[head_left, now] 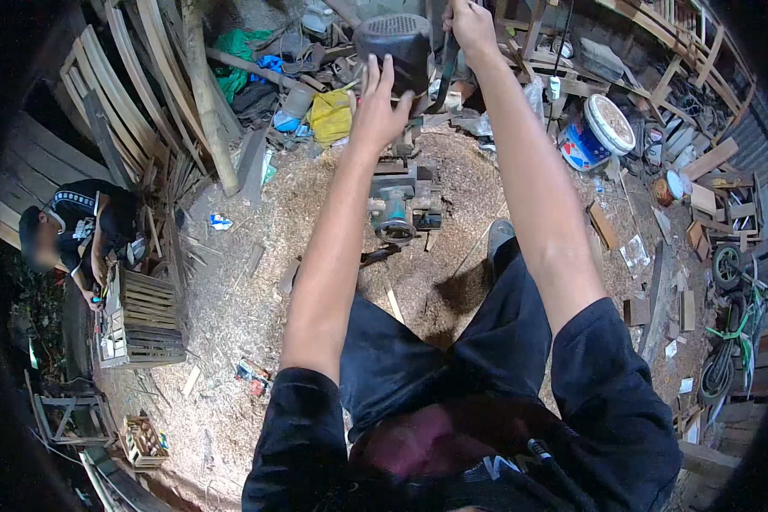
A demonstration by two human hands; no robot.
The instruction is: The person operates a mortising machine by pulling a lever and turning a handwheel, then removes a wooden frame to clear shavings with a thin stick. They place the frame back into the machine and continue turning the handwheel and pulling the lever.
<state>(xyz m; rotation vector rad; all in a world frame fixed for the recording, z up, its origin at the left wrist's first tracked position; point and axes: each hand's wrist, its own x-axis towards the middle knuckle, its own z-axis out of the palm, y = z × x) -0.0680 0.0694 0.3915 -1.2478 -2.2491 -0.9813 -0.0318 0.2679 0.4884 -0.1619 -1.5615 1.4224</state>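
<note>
At the top centre, my left hand (382, 111) rests with spread fingers against a dark cylindrical housing (394, 49) with a perforated top. My right hand (471, 32) is raised just to its right, its fingers wrapped round the upper end of a dark bar or strap (446, 72) that runs down beside the housing. Below both hands, a metal vise-like machine (398, 192) with a round wheel stands on the shaving-covered floor. What lies behind the housing is hidden.
A person (102, 226) works at a slatted wooden crate (149, 320) on the left. A white-and-blue bucket (602, 132), wood scraps and a small bicycle (730, 328) are on the right. A yellow bag (331, 117) lies near my left hand; long boards lean at the upper left.
</note>
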